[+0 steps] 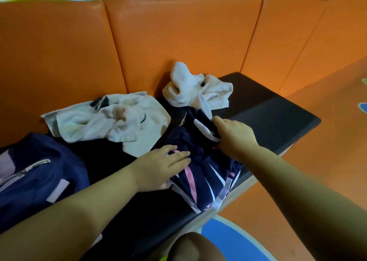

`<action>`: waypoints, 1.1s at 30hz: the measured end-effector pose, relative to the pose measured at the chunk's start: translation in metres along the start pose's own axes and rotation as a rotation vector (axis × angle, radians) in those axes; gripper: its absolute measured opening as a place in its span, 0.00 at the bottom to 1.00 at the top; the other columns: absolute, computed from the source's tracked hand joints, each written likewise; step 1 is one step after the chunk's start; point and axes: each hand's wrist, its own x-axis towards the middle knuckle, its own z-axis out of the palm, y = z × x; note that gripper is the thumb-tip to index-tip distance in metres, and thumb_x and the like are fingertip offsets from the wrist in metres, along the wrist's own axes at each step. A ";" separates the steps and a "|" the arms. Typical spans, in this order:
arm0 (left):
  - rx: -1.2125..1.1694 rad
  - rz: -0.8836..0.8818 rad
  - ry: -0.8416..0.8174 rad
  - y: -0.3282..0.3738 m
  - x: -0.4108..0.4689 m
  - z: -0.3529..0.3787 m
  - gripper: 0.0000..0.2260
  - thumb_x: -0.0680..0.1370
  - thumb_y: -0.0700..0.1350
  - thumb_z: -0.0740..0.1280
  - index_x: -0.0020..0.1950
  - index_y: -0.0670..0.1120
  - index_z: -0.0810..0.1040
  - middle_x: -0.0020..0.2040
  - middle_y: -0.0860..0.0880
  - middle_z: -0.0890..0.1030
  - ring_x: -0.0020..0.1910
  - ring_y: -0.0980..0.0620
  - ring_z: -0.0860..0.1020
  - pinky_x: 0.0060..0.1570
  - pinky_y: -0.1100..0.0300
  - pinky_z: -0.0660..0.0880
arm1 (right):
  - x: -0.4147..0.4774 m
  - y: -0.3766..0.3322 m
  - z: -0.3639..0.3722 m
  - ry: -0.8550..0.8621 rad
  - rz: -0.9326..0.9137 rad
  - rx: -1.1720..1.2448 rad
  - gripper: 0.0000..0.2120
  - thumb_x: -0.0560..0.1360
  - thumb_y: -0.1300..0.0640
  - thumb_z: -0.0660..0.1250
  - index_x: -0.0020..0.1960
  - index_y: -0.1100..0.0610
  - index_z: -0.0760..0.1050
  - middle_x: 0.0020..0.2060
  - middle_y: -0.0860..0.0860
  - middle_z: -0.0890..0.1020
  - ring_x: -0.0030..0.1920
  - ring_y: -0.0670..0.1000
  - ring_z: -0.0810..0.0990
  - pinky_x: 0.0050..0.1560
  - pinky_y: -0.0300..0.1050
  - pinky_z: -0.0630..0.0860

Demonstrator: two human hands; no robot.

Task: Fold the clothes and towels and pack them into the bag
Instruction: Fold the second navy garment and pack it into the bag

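Head view: folding seems just begun. Left hand (pixel 160 167) lies flat, fingers (pixel 178 155) straight, pressing the navy garment (pixel 206 179) on the tabletop (pixel 278 117); right hand (pixel 234 137) pinches its edge. Next it needs folding over; bag (pixel 39 181) sits left of the fingers.

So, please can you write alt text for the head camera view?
A person's left hand presses flat on a crumpled navy garment with pink and white stripes while the right hand grips its edge, on a dark bench. Two crumpled white towels lie behind it, a navy bag at the left.
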 end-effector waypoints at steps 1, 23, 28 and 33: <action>-0.011 -0.015 0.025 0.002 0.001 0.002 0.37 0.59 0.51 0.76 0.65 0.44 0.68 0.61 0.44 0.79 0.51 0.40 0.80 0.44 0.52 0.81 | 0.000 -0.002 -0.001 -0.004 -0.004 0.016 0.24 0.69 0.52 0.71 0.60 0.53 0.65 0.49 0.52 0.78 0.47 0.59 0.76 0.37 0.49 0.73; -0.471 -0.597 0.001 0.023 0.022 -0.058 0.16 0.69 0.49 0.71 0.48 0.50 0.66 0.41 0.53 0.73 0.36 0.53 0.70 0.34 0.60 0.68 | -0.055 -0.063 0.016 -0.039 -0.057 -0.058 0.54 0.47 0.42 0.78 0.67 0.60 0.61 0.57 0.60 0.76 0.53 0.65 0.75 0.47 0.61 0.74; -0.410 -0.537 0.027 0.021 0.006 -0.060 0.20 0.73 0.59 0.62 0.62 0.53 0.68 0.56 0.57 0.76 0.51 0.53 0.76 0.46 0.56 0.75 | -0.044 -0.050 0.018 0.070 -0.114 -0.056 0.45 0.43 0.47 0.78 0.58 0.57 0.71 0.45 0.56 0.79 0.39 0.60 0.78 0.34 0.51 0.73; -0.183 -0.488 0.025 0.019 -0.034 -0.075 0.23 0.72 0.57 0.62 0.66 0.55 0.65 0.57 0.55 0.79 0.51 0.53 0.80 0.41 0.55 0.79 | -0.035 -0.050 -0.003 -0.024 -0.139 -0.044 0.37 0.60 0.46 0.74 0.66 0.51 0.65 0.53 0.52 0.76 0.50 0.59 0.77 0.43 0.50 0.71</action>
